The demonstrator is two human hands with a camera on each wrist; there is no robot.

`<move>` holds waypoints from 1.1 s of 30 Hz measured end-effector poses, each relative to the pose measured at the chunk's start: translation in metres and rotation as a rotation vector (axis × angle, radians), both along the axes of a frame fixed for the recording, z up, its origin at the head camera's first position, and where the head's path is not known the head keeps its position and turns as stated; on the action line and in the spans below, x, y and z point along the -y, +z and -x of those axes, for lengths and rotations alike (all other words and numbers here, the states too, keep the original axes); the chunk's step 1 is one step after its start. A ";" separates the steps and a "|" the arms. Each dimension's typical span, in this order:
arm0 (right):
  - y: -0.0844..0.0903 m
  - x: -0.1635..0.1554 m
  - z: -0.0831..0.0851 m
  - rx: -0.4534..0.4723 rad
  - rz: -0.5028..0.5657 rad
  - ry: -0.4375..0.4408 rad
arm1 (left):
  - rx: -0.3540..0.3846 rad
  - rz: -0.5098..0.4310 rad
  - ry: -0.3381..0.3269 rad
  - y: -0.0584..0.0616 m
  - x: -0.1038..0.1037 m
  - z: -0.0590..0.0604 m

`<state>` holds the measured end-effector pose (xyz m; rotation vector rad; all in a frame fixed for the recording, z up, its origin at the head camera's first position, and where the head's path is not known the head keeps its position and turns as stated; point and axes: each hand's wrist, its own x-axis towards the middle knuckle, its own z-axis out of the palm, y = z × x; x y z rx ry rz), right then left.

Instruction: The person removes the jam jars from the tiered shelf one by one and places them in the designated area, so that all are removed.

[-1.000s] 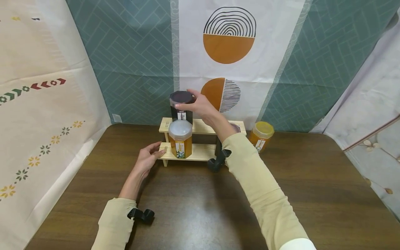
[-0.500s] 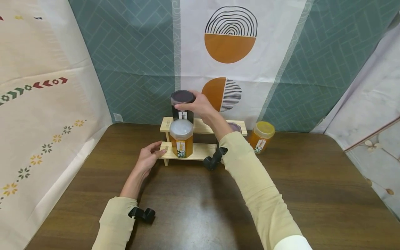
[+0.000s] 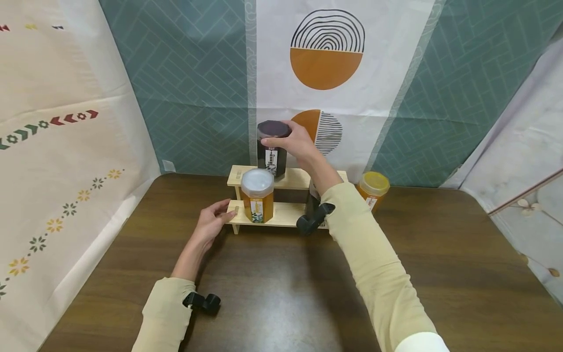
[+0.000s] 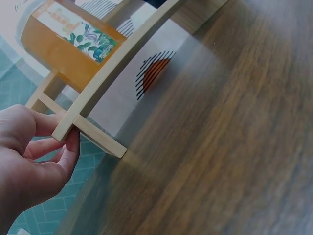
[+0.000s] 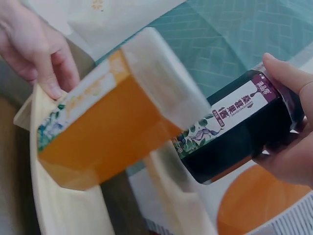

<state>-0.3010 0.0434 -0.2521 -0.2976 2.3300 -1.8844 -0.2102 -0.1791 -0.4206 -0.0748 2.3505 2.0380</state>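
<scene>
We see the right hand (image 3: 298, 143) holding the dark mulberry jar (image 3: 271, 164) near its lid, thumb on the near side, the jar roughly upright at the far, upper tier of the two-tier wooden rack (image 3: 288, 213); whether its base touches the wood we cannot tell. The left hand (image 3: 210, 225) pinches the left end of the near, lower tier between thumb and fingers. On that tier stand the white-lidded amber jar (image 3: 262, 208), near the left hand, and, farther right, a second dark jar (image 3: 311, 201) (partly hidden by the right arm). A yellow-lidded jar (image 3: 374, 183) stands right of the rack. We judge the step in hand to be positioning the mulberry jar while steadying the rack; the next move calls for a level base, clear of the amber jar, before the grip loosens.
</scene>
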 end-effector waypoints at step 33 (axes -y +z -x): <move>0.042 -0.163 -0.048 -0.218 0.158 -0.124 | 0.015 -0.001 0.009 -0.001 -0.001 0.000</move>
